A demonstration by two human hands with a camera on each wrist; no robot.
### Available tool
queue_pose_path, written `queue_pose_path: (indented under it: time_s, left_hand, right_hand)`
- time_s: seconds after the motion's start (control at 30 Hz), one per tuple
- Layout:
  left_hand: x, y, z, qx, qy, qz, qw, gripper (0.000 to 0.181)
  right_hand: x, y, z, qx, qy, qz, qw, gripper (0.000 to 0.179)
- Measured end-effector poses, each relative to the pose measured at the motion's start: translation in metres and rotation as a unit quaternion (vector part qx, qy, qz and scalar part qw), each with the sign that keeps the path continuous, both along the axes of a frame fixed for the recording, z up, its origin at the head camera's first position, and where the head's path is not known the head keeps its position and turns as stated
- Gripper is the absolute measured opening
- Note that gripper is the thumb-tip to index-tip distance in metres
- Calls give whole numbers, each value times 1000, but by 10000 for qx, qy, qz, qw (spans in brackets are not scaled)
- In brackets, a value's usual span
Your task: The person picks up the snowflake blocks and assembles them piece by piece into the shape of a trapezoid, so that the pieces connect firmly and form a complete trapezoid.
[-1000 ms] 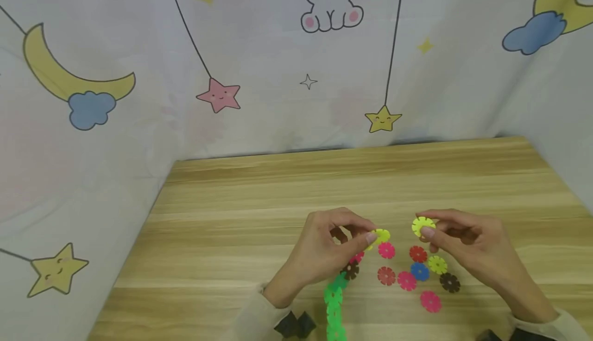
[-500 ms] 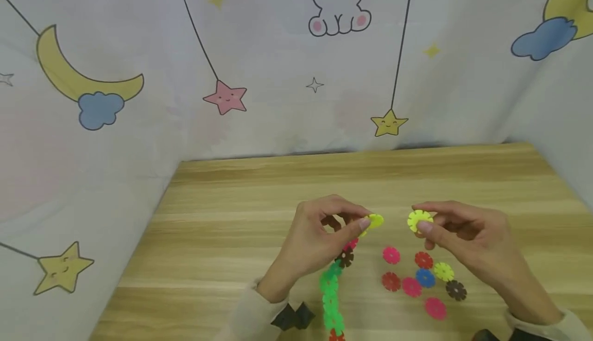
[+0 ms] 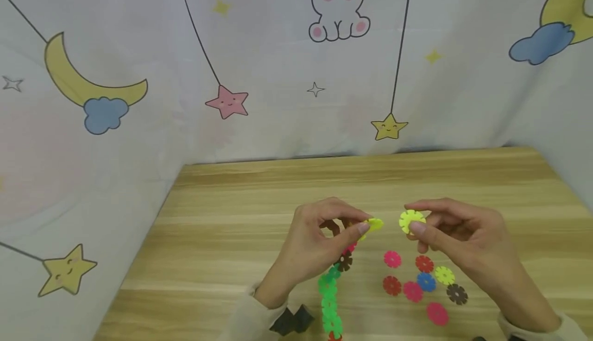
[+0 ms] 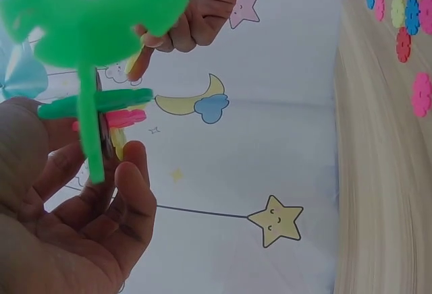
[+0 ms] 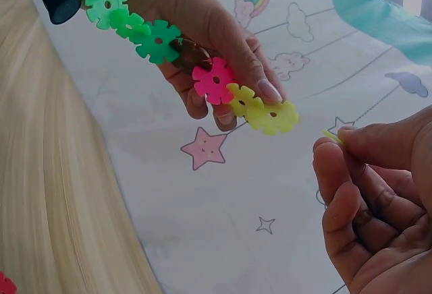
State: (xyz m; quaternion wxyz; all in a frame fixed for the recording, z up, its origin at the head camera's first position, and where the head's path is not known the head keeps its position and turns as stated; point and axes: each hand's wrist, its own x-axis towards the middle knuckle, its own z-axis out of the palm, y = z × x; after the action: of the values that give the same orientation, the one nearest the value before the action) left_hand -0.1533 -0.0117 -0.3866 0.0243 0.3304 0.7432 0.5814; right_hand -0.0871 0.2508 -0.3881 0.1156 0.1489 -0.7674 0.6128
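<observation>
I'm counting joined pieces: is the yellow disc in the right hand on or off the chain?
Off: a gap separates the notched yellow disc from the chain in the head and right wrist views.

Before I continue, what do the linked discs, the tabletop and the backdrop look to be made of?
Linked discs: likely thin plastic, smooth-looking, with even, solid colours and neat notches.
Tabletop: wood or wood-print laminate, by its streaky grain; low sheen.
Backdrop: probably printed fabric, matt, judging by its soft creases, though plastic sheet isn't ruled out.
</observation>
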Motion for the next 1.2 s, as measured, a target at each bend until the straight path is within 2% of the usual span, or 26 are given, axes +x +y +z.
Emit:
queue_pose_path:
  time_s: [0.17, 0.23, 0.4, 0.7, 0.83, 1.0, 1.2]
  left_hand:
    - [1, 0, 1, 18, 72, 3, 10000, 9]
    - [1, 0, 0, 40, 106, -34, 9999, 9]
    - [2, 1, 0, 65, 105, -163, 9998, 8]
    - [3, 3, 1, -120, 221, -207, 9995, 7]
    - [2, 3, 0, -160, 331, -200, 9991, 7]
    - [2, 3, -1, -182, 610, -242, 9977, 8]
    - [3, 4, -3, -166, 1239, -322, 9916, 8]
  right_hand:
    - [-3, -1, -5, -166, 93, 380, 9991, 36]
    - [-4, -1, -8, -100, 35, 400, 9991, 36]
    - [-2, -3, -10, 373, -240, 134, 9989, 33]
    - [-4, -5, -12, 30, -413, 450, 9981, 32]
    - [-5, -6, -13, 70, -392, 479, 9981, 33]
    - [-5, -7, -12, 147, -400, 479, 9979, 32]
    - [-4, -8, -9, 211, -351, 549, 9977, 31]
